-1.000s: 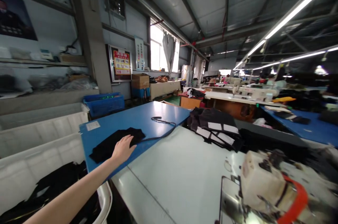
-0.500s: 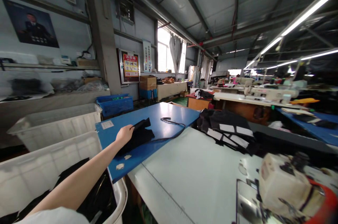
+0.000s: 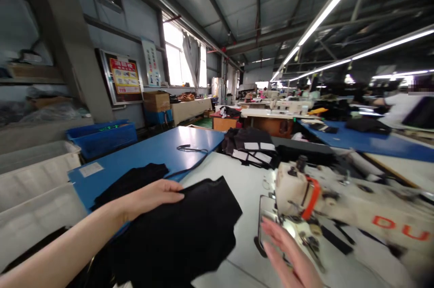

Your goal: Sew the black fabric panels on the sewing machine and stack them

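Note:
Pinched between the thumb and fingers of my left hand (image 3: 161, 195) is the upper edge of a black fabric piece (image 3: 190, 233), which hangs over the pale sewing table (image 3: 246, 188). My right hand (image 3: 288, 256) is at the lower right, its fingers apart and slightly blurred, holding nothing, beside the needle area of the white sewing machine (image 3: 352, 206). More black fabric (image 3: 132, 181) lies on the blue table (image 3: 118, 161) behind my left hand.
Dark pieces with white labels (image 3: 252, 154) are stacked beyond the pale table. A black cord (image 3: 193, 148) lies on the blue table. White bins (image 3: 37, 166) and a blue crate (image 3: 101, 136) stand left. A person's white sleeve (image 3: 400, 107) shows at far right.
The view has swung right. My left hand has brought a black fabric piece from the blue table to over the pale table. My right hand has come into view.

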A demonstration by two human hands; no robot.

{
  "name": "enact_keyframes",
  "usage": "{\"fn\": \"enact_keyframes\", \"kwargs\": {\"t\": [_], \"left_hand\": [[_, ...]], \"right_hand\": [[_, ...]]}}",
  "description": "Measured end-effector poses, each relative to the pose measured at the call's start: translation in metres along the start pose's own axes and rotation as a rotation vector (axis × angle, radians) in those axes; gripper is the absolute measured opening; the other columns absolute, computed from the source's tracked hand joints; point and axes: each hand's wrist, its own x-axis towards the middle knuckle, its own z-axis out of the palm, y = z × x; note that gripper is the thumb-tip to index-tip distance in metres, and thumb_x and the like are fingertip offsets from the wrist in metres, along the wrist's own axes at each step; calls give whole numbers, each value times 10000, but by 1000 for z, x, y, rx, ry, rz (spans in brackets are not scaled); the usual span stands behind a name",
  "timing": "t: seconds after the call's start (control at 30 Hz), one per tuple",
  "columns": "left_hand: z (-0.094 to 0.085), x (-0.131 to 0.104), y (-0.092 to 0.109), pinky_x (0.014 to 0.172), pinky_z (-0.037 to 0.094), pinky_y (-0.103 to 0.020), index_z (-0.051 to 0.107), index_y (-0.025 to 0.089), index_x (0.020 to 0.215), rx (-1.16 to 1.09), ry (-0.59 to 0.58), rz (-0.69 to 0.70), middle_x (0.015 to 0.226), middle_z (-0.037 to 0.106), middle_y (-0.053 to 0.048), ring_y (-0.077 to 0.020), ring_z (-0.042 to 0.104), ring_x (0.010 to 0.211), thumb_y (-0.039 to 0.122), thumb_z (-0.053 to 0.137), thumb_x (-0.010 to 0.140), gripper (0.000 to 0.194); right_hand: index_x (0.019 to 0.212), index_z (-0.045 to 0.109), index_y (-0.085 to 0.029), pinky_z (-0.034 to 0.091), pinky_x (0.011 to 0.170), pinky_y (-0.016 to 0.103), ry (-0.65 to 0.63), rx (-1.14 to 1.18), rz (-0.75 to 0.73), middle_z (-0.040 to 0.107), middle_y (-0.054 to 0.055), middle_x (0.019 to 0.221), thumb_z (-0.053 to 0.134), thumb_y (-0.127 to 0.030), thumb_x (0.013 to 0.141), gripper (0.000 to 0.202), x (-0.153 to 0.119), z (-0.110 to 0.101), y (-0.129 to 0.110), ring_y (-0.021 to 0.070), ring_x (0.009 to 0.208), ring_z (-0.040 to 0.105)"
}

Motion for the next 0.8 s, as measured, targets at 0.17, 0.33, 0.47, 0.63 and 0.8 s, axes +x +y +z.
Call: {"fn": "enact_keyframes", "kwargs": {"t": [0.17, 0.33, 0.47, 0.63, 0.8], "left_hand": [[61, 35, -33, 555, 427, -188, 694, 146, 835, -124, -321, -99, 722, 675, -17, -120, 575, 579, 403, 695, 699, 291], [85, 55, -43, 561, 423, -175, 696, 139, 817, -216, -404, -121, 705, 658, -12, -99, 549, 563, 376, 711, 690, 269], [90, 60, -44, 618, 457, -197, 698, 133, 842, -252, -426, -151, 762, 675, -32, -125, 586, 618, 360, 722, 662, 291], [76, 56, -50, 672, 486, -225, 691, 137, 946, -289, -447, -142, 854, 693, -45, -140, 620, 678, 256, 742, 629, 342], [58, 43, -63, 683, 496, -214, 708, 90, 871, -343, -367, -107, 821, 699, -79, -137, 636, 689, 247, 749, 656, 269]], "right_hand": [[1187, 575, -232, 478, 838, 332, -81, 277, 142, 640, 82, 1087, 595, -511, 775, 497, 13, 12, -32, 246, 1044, 578], [908, 654, -158, 470, 692, 276, -82, 684, 372, 666, 25, 733, 693, -438, 704, 349, 6, 20, -17, 195, 752, 626], [915, 658, -163, 477, 701, 286, -20, 791, 473, 689, 32, 747, 754, -391, 640, 370, 2, 16, -11, 209, 781, 640], [925, 679, -185, 488, 803, 300, 133, 807, 475, 708, 41, 884, 789, -381, 595, 400, 3, 4, -3, 224, 912, 635], [904, 699, -206, 512, 798, 310, 287, 838, 529, 718, 32, 896, 818, -383, 518, 441, 3, -3, 12, 247, 931, 640]]}}
